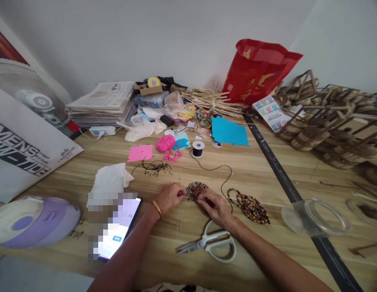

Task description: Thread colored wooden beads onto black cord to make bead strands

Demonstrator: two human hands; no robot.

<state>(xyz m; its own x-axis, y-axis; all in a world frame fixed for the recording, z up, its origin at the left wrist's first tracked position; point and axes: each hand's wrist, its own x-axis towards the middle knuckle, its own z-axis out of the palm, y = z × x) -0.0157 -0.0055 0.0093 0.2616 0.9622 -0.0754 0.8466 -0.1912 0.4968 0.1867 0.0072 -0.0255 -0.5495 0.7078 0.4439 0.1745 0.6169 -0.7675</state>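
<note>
Multicoloured small round beads [197, 190] lie in a dense cluster on the wooden table between my two hands. My left hand [172, 198] is at the cluster's left edge, thumb and fingertips pinched together; what they hold is too small to make out. On the other side, my right hand [217, 206] pinches at the beads' lower right edge, its fingertips touching them. Strung beads [252, 207] lie in loops to the right of my right hand. Black cord [231, 174] runs from a spool [197, 150] toward my right hand. Scissors [208, 243] with pale handles lie below my hands.
A lit phone [123, 227] lies by my left forearm, near a white cloth [109, 182]. Black cord snippets [158, 167], pink yarn [165, 143] and blue paper [230, 132] lie farther back. Clear rings [328, 217] and small woven baskets [313, 138] are at right.
</note>
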